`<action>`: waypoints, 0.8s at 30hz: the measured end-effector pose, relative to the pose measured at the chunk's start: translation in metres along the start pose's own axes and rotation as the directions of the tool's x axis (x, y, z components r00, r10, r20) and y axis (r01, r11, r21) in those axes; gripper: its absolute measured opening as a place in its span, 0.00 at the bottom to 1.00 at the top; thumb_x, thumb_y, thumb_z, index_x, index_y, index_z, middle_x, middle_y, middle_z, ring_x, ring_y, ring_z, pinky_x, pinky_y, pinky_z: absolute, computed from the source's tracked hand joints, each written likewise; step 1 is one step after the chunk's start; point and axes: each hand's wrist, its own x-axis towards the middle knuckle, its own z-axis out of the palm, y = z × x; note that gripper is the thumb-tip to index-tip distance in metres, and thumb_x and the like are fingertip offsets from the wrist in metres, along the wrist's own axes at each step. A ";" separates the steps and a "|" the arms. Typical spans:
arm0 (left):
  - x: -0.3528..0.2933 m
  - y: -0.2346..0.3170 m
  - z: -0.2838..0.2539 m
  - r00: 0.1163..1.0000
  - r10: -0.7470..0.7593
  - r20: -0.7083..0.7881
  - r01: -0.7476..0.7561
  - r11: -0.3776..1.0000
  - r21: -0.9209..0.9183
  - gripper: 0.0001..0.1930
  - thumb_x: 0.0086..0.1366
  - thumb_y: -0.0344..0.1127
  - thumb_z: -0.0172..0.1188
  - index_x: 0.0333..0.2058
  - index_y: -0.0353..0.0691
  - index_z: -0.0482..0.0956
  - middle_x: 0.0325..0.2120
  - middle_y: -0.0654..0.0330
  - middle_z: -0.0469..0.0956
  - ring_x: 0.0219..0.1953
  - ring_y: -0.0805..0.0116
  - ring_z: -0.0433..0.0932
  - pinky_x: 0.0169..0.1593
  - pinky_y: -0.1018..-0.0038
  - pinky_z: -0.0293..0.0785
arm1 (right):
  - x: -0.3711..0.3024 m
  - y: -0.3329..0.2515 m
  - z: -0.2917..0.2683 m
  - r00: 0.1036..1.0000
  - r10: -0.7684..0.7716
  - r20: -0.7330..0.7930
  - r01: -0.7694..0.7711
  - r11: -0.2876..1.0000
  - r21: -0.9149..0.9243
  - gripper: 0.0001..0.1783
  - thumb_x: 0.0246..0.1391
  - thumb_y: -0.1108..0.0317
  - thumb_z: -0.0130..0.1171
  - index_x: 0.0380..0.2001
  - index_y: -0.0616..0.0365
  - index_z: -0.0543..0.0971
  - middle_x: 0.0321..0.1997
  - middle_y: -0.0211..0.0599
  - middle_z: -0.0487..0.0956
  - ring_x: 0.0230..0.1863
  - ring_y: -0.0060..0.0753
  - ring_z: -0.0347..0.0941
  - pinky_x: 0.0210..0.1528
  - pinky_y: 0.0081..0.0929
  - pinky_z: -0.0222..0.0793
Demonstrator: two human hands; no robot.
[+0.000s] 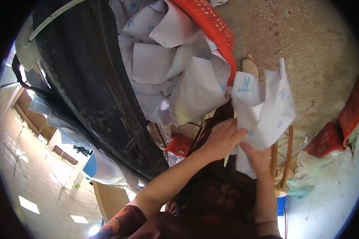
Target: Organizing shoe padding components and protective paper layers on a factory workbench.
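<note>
A white sheet (263,123) with blue print, paper-like and bent into a curve, is held up in front of me at right of centre. My left hand (223,139) pinches its lower left edge between thumb and fingers. At the lower edge, my right hand (259,157) grips it, its fingers partly hidden by the sheet. Just left of it, a red perforated basket (219,30) is heaped with loose, curled white sheets (153,63), some showing blue print. Whether the held piece is one layer or several, I cannot tell.
A long, worn black padded piece (95,91) slopes down along the left of the basket. Red baskets (327,141) stand at the right by pale plastic sheeting (327,175). Wooden legs (285,159) rise beside my right forearm. A smaller red container (179,145) sits below the heap.
</note>
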 end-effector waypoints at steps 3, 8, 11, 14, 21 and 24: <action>-0.015 0.075 -0.022 0.983 0.021 0.180 -0.089 0.922 0.377 0.15 0.67 0.46 0.52 0.37 0.40 0.78 0.38 0.56 0.77 0.43 0.50 0.74 0.50 0.60 0.68 | 0.016 0.000 -0.043 0.997 -0.078 -0.009 0.054 0.769 -0.637 0.26 0.42 0.68 0.68 0.48 0.58 0.77 0.40 0.40 0.81 0.43 0.45 0.77 0.46 0.37 0.73; 0.000 0.110 -0.002 0.856 0.504 0.117 -0.517 0.819 0.249 0.22 0.60 0.53 0.58 0.44 0.43 0.79 0.42 0.56 0.75 0.49 0.54 0.72 0.56 0.52 0.61 | 0.015 0.010 -0.061 0.788 -0.249 0.564 0.614 0.244 -0.751 0.24 0.39 0.70 0.64 0.45 0.53 0.80 0.28 0.38 0.77 0.33 0.48 0.74 0.37 0.41 0.70; 0.012 0.080 -0.006 0.895 0.444 0.047 -0.398 0.747 0.533 0.31 0.55 0.59 0.61 0.50 0.42 0.76 0.47 0.52 0.72 0.54 0.51 0.68 0.59 0.45 0.55 | 0.005 -0.005 -0.065 0.648 -0.184 0.739 0.760 0.087 -0.644 0.24 0.38 0.71 0.63 0.45 0.53 0.80 0.24 0.36 0.75 0.29 0.46 0.73 0.34 0.41 0.68; -0.003 0.062 -0.021 0.994 0.111 0.022 -0.102 0.789 0.606 0.41 0.51 0.63 0.63 0.57 0.40 0.70 0.51 0.47 0.70 0.56 0.48 0.66 0.60 0.42 0.52 | 0.009 -0.025 -0.070 0.752 -0.208 0.625 0.648 0.065 -0.759 0.24 0.39 0.71 0.62 0.46 0.53 0.80 0.23 0.37 0.73 0.28 0.44 0.72 0.34 0.39 0.67; -0.031 0.057 -0.004 0.989 0.082 -0.127 -0.051 0.972 0.228 0.56 0.48 0.62 0.68 0.67 0.38 0.49 0.61 0.41 0.56 0.64 0.41 0.54 0.64 0.40 0.44 | -0.003 -0.040 -0.054 0.905 -0.365 0.220 0.368 0.412 -0.834 0.24 0.43 0.70 0.64 0.48 0.55 0.78 0.34 0.43 0.80 0.36 0.46 0.78 0.37 0.34 0.72; -0.043 0.069 -0.003 0.978 0.120 -0.173 -0.091 0.981 0.170 0.59 0.48 0.63 0.68 0.69 0.42 0.45 0.66 0.38 0.46 0.69 0.37 0.44 0.65 0.37 0.37 | -0.011 -0.034 -0.060 0.936 -0.351 -0.033 0.196 0.596 -0.778 0.25 0.46 0.70 0.65 0.50 0.58 0.76 0.43 0.44 0.81 0.43 0.41 0.79 0.45 0.30 0.72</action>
